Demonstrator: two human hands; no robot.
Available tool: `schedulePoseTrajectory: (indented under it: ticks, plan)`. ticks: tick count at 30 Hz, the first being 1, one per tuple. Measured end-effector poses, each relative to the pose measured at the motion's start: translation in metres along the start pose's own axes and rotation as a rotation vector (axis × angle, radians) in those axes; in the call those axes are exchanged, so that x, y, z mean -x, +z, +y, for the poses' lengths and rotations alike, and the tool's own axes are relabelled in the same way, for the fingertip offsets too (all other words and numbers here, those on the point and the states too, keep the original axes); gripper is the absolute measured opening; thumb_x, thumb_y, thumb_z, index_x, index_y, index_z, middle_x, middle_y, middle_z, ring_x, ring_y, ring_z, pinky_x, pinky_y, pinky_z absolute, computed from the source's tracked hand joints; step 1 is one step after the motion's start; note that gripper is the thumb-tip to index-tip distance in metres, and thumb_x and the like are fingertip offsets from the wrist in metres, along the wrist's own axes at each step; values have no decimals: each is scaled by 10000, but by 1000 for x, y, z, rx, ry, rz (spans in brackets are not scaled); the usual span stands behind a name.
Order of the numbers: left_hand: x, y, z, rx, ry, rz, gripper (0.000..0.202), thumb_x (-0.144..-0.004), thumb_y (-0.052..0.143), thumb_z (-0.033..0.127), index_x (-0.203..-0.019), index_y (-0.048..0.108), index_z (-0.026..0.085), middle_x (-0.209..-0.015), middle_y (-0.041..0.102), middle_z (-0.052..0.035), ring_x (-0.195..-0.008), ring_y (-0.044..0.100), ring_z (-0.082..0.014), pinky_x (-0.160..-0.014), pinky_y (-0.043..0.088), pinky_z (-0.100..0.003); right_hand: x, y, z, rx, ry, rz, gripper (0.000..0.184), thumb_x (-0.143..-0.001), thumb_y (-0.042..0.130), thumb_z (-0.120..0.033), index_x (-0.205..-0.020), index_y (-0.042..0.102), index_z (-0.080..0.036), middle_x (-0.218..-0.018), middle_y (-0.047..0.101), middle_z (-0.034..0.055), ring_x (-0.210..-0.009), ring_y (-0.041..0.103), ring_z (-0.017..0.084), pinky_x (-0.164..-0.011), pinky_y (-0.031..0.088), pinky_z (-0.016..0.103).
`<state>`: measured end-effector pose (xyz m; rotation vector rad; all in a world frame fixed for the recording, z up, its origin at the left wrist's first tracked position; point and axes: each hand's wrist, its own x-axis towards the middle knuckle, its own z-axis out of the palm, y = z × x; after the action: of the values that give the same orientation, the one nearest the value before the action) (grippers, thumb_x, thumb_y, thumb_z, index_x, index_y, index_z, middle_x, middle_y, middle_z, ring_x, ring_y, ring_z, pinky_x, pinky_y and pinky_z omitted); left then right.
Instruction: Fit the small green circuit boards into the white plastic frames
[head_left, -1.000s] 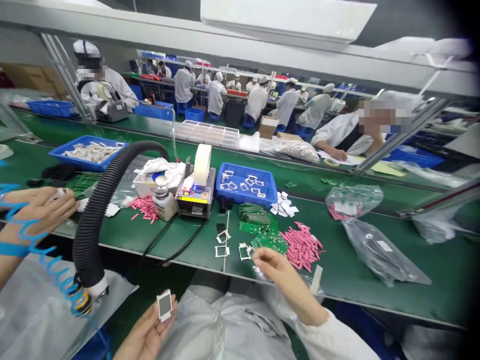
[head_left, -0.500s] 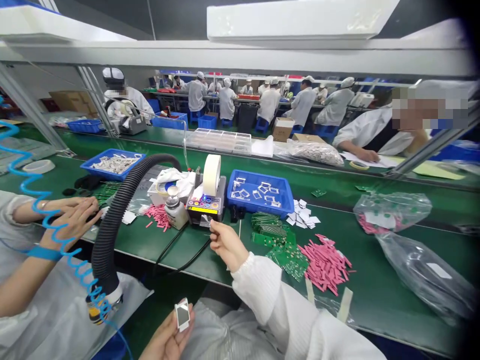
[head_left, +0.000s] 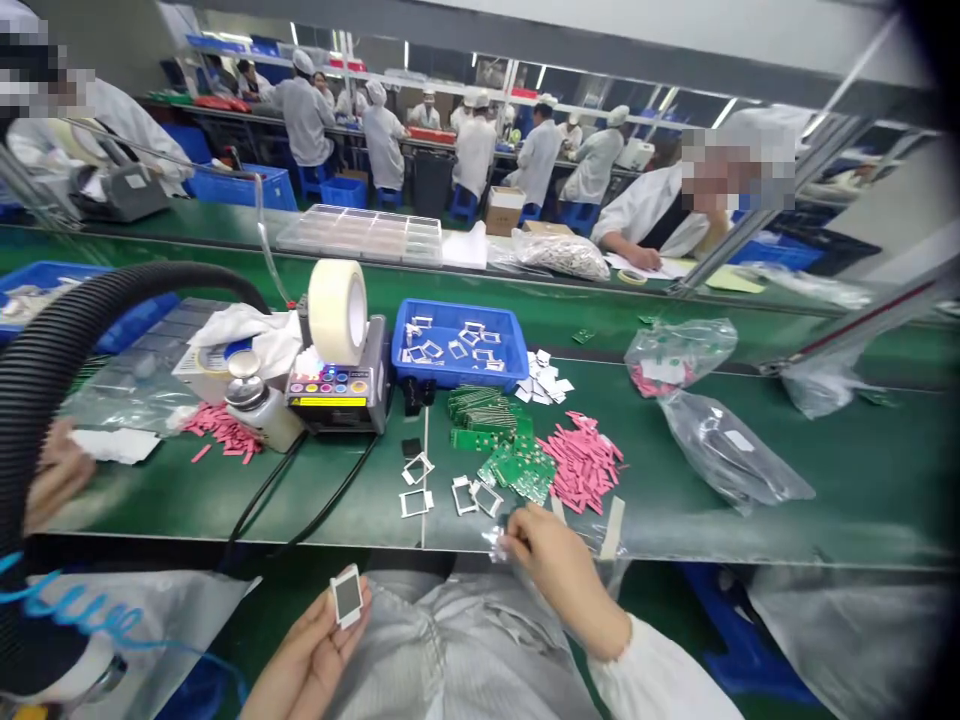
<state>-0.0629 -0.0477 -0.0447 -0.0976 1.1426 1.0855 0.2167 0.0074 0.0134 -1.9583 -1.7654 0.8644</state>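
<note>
My left hand [head_left: 311, 650] is low over my lap, fingers closed round a small white square frame with a grey middle [head_left: 347, 595]. At the front edge of the green bench [head_left: 825, 480] my right hand [head_left: 555, 565] pinches a clear piece of film or tape [head_left: 498, 543]. Just beyond it lie loose white frames [head_left: 442, 490], a pile of green circuit boards [head_left: 502, 450] and a heap of pink strips [head_left: 581, 460]. A tape dispenser [head_left: 341, 385] with a white roll stands to the left.
A blue tray of frames [head_left: 510, 345] sits behind the boards. A black corrugated hose [head_left: 45, 340] arches at the left, near another person's hand [head_left: 52, 475]. Clear bags [head_left: 724, 450] lie at the right. Workers in white sit across and behind.
My right hand has come back from the tape dispenser to the bench's front edge with a clear piece in its fingers. The left hand still holds the frame. The view has shifted left and down.
</note>
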Motion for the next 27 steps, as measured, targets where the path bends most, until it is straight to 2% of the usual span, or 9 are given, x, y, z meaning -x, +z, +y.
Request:
schedulePoseTrajectory:
  ticks: [3, 5, 7, 9, 13, 17, 22, 25, 27]
  plan:
    - [3, 1, 0, 20, 22, -9, 426, -807, 473, 9, -1222, 501, 98, -991, 710, -157, -946, 660, -228, -889, 514, -352, -7, 6, -40, -76, -92, 105, 57, -695, 599, -235, -750, 585, -221, -801, 526, 35, -751, 484, 195, -611, 323, 278]
    - [6, 1, 3, 34, 60, 13, 425, -804, 473, 1, -1219, 500, 92, -973, 715, -156, -930, 666, -227, -864, 527, -340, -18, 12, -77, -398, -134, 23, 59, -691, 625, -255, -735, 596, -228, -745, 527, 5, -731, 482, 167, -644, 330, 271]
    - [10, 0, 7, 49, 100, 58, 419, -813, 459, 4, -1221, 497, 90, -954, 720, -155, -925, 668, -229, -837, 540, -329, -36, 27, -112, -871, 27, -152, 117, -659, 660, -245, -764, 614, -221, -715, 529, -17, -666, 472, 126, -625, 340, 247]
    - [15, -1, 12, 75, 129, 87, 420, -825, 438, 11, -1230, 496, 105, -960, 721, -151, -933, 665, -231, -824, 547, -322, -58, 48, -139, -1051, 160, -242, 179, -676, 643, -296, -826, 601, -206, -730, 547, -16, -600, 471, 102, -566, 349, 234]
    - [18, -8, 17, 143, 122, 117, 461, -835, 396, 9, -1270, 470, 143, -948, 726, -134, -914, 672, -229, -810, 553, -323, -95, 86, -164, -1173, 336, -280, 236, -692, 625, -394, -751, 533, -185, -674, 539, -18, -493, 441, 71, -494, 347, 221]
    - [11, -20, 15, 193, 101, 100, 477, -828, 410, 12, -1283, 459, 147, -970, 723, -132, -919, 670, -228, -841, 538, -331, -103, 101, -175, -1227, 393, -217, 243, -681, 643, -385, -710, 490, -199, -639, 494, -47, -462, 372, 51, -449, 295, 192]
    - [5, -25, 12, 179, 118, 53, 470, -809, 463, 15, -1270, 469, 107, -1014, 705, -166, -979, 643, -249, -917, 491, -368, -65, 69, -170, -1226, 240, -354, 271, -602, 725, -361, -637, 520, -187, -593, 454, -52, -510, 371, 66, -481, 293, 201]
    - [5, -25, 11, 107, 132, 63, 434, -801, 488, 19, -1228, 513, 92, -1024, 697, -184, -997, 633, -263, -909, 498, -374, -27, 24, -134, -1023, -31, -606, 286, -617, 730, -368, -557, 532, -170, -557, 442, -38, -539, 365, 84, -527, 298, 228]
    - [6, -25, 10, 85, 122, 53, 423, -799, 500, 26, -1211, 535, 117, -1054, 689, -171, -1021, 621, -261, -913, 498, -369, -7, -2, -97, -862, -138, -599, 260, -678, 676, -398, -615, 551, -179, -624, 455, -30, -579, 372, 93, -551, 297, 233]
